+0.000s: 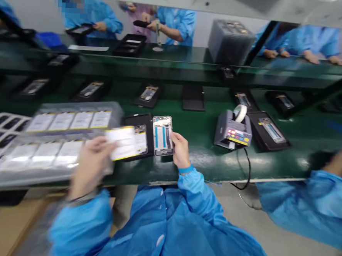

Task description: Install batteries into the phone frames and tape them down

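My left hand, smeared by motion, grips a white phone battery with yellow edges between thumb and fingers. Partly behind the battery lies a black tray bearing another pale part, largely covered. To its right, my right hand has its thumb and fingers closed on the right side of a silver phone frame. Two blue strips run lengthwise inside that frame. Left of me, a clear plastic tray holds several similar white batteries, and a second clear tray of them sits nearer.
A grey tape dispenser with a cable stands right of centre. Beside it is a black tray with a phone frame. Several more trays line the green bench. A co-worker's sleeve is at right; other workers sit opposite.
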`<control>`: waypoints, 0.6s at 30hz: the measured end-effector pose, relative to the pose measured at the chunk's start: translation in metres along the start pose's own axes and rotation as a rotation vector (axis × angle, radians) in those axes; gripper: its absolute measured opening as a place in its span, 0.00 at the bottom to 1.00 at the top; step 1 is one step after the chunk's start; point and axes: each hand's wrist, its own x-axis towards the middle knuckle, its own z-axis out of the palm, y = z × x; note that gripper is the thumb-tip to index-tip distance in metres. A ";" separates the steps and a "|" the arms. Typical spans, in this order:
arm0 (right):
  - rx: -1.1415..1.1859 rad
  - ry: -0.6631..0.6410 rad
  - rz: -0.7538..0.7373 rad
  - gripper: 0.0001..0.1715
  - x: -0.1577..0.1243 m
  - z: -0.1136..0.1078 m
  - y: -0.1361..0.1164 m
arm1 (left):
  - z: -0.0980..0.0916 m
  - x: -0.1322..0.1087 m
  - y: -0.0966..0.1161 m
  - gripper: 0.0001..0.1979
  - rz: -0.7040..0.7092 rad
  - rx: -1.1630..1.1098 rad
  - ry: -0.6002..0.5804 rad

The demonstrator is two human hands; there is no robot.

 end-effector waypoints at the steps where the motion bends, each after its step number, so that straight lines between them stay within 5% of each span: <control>1: -0.007 -0.002 0.023 0.17 -0.008 -0.005 0.003 | 0.003 -0.010 -0.006 0.20 0.032 -0.147 0.021; 4: -0.045 -0.014 0.044 0.19 -0.023 -0.015 0.001 | 0.031 -0.017 -0.006 0.18 0.188 -0.594 -0.015; 7: -0.074 -0.039 0.032 0.19 -0.034 -0.023 -0.007 | 0.059 -0.008 0.003 0.21 0.262 -0.679 -0.070; 11: -0.080 -0.027 0.012 0.19 -0.040 -0.027 -0.012 | 0.070 -0.005 0.010 0.17 0.314 -0.527 -0.033; 18: -0.065 -0.042 0.006 0.19 -0.044 -0.030 -0.008 | 0.064 -0.018 0.012 0.11 0.466 0.038 0.241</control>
